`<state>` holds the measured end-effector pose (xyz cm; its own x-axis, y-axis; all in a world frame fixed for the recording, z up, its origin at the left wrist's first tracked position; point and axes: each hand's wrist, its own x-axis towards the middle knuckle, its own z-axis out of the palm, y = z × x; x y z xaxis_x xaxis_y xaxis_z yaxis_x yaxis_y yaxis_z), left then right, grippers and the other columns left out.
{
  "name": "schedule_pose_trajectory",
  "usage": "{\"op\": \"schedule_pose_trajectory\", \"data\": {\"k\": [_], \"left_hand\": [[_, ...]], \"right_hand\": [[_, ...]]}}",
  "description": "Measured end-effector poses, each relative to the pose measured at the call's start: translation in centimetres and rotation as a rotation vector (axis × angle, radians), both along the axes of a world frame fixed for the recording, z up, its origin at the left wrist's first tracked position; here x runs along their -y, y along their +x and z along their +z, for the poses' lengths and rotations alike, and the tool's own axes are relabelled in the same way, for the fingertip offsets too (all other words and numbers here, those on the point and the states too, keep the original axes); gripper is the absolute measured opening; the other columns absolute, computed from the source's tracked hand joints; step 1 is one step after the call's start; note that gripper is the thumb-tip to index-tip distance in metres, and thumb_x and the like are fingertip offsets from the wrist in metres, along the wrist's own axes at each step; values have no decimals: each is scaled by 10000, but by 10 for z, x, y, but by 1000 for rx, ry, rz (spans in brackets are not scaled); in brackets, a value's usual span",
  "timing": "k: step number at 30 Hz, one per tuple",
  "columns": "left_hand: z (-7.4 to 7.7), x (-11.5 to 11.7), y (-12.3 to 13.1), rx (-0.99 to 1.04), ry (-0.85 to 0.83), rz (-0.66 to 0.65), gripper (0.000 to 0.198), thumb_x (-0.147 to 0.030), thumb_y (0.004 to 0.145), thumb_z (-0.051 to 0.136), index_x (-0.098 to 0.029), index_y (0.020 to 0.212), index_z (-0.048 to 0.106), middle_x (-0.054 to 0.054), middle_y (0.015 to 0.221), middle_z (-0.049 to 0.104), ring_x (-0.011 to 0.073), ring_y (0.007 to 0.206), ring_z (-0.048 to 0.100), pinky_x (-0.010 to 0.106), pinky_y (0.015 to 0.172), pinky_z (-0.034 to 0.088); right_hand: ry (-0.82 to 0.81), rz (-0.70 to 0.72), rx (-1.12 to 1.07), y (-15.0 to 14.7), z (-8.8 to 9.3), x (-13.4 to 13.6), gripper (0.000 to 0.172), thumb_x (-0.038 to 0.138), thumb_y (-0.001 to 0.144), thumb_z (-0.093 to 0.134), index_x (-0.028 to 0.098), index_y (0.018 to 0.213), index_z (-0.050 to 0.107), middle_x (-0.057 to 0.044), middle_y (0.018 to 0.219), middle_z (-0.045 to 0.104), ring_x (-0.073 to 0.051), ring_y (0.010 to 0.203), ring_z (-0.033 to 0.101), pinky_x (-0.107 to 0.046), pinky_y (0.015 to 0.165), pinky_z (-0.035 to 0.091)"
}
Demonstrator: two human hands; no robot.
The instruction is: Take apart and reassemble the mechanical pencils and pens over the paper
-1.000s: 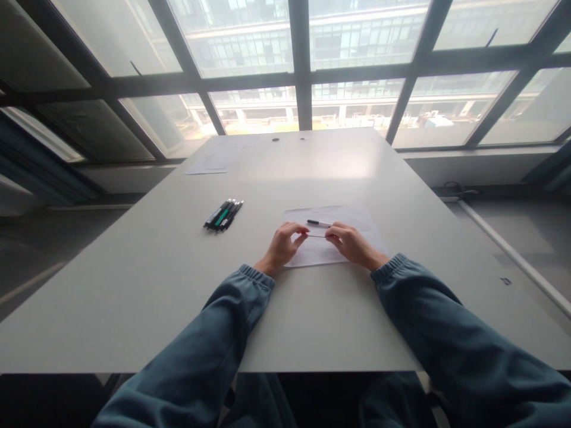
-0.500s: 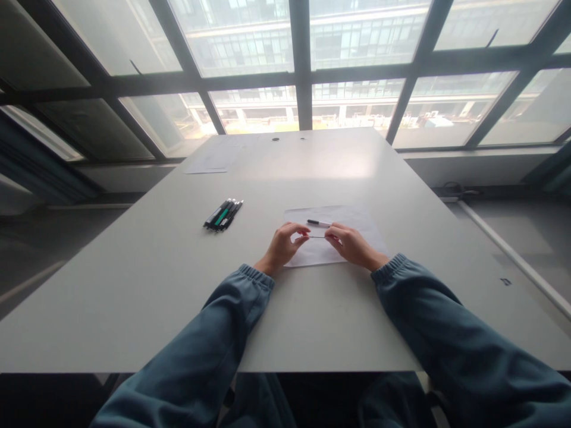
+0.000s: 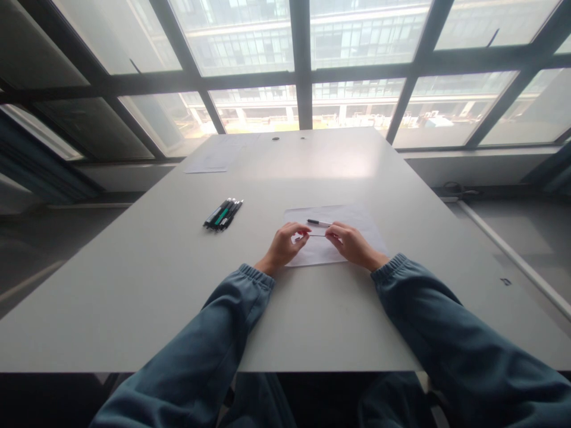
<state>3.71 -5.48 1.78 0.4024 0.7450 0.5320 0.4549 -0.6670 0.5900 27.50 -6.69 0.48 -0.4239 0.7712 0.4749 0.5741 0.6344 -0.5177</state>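
Note:
Between my two hands a thin dark rod (image 3: pixel 317 236), which looks like a pen refill, stretches level just over a white sheet of paper (image 3: pixel 312 257). My left hand (image 3: pixel 285 242) pinches its left end between thumb and fingers. At the other end, my right hand (image 3: pixel 351 244) grips it the same way. The fingertips hide both ends of the refill. A pen with a black end and a pale barrel (image 3: pixel 317 223) lies on the paper just beyond the refill, its right end partly behind my right hand.
Left of the paper, several dark pens (image 3: pixel 223 215) lie side by side in a bunch, one with a green part. Further back are flat papers (image 3: pixel 212 159) and a small dark disc (image 3: pixel 275 139) on the white table (image 3: pixel 147 285). Large windows stand behind it.
The refill and the fingertips have shifted very slightly. Both hands keep their pinch on it, and everything else lies as before.

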Motion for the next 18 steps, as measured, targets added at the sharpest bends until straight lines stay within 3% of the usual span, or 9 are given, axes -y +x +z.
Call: {"op": "schedule_pose_trajectory", "data": {"k": [3,7,12,18], "left_hand": [[-2,-2,-2,8,-22,30,138,-307,946,632,-209,1003,712,41,943,729,183,877,652,338,839,527],[-5,-10,-9,-27,-49,163,237,-371,997,543,-208,1028,712,52,1014,741,199,923,657,353,871,519],[-3,-13,-18,-231,-61,234,163,-341,898,696,-198,972,724,49,899,730,232,899,658,389,888,511],[-1,-7,-23,-311,-56,222,175,-308,808,802,-222,951,748,48,950,734,254,959,659,402,895,509]], "right_hand": [[3,-24,-8,1,-1,-1,172,183,996,507,206,878,630,-35,865,619,-165,768,561,-274,729,422],[21,-86,-18,3,-1,-2,175,197,998,510,208,876,634,-45,885,630,-176,792,571,-277,730,422],[37,-169,-21,5,-2,-3,162,201,995,522,205,875,631,-51,893,632,-185,804,571,-284,740,419],[44,-195,-32,5,-2,-5,173,209,992,524,212,863,639,-60,878,632,-197,796,568,-295,735,418]]}}
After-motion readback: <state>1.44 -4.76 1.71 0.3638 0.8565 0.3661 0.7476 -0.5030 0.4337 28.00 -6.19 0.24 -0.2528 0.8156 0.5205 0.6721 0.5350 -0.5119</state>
